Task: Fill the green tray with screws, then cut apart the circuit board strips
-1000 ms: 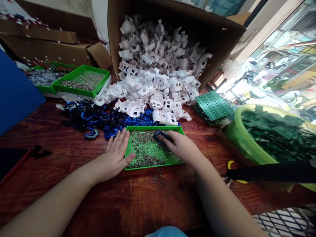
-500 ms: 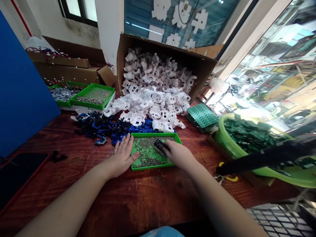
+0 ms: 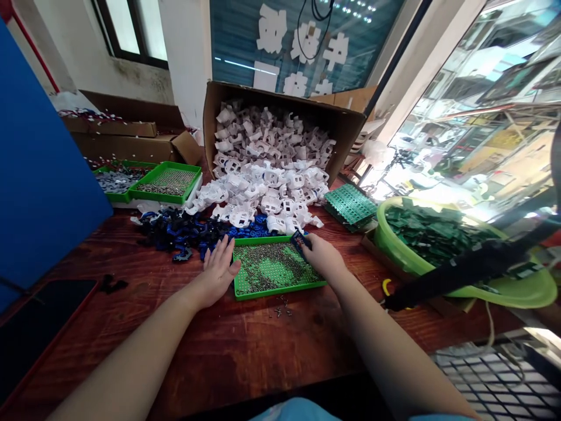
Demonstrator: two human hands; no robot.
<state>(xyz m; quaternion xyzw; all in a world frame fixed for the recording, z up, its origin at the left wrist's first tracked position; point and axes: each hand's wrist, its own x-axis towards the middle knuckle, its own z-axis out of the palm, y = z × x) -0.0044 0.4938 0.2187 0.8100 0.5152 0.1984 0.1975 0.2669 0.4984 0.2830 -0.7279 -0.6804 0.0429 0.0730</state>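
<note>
A shallow green tray (image 3: pixel 280 290) lies in front of me, its perforated floor partly covered with small metal screws (image 3: pixel 258 256). My left hand (image 3: pixel 218 273) rests at the tray's left wall, fingers stretched out and apart, holding nothing. In my right hand (image 3: pixel 323 255) is a small dark, flat card (image 3: pixel 300 242) with light markings, pinched between the fingers. That hand is over the tray's far right part, the card near the far wall. Several loose screws (image 3: pixel 280 311) lie on the table just in front of the tray.
White plastic shells (image 3: pixel 272 181) spill from a tipped cardboard box (image 3: pixel 350 137) behind the tray. Blue and black parts (image 3: pixel 175 231) lie to the left. Green boards (image 3: pixel 350 206) and a yellow-green basin (image 3: pixel 421 266) stand right. Another green tray (image 3: pixel 166 197) is back left.
My right hand has moved with the card toward the tray's far right. Screws there have shifted, baring more green floor in the middle. My left hand stays at the left wall. The view has tilted slightly.
</note>
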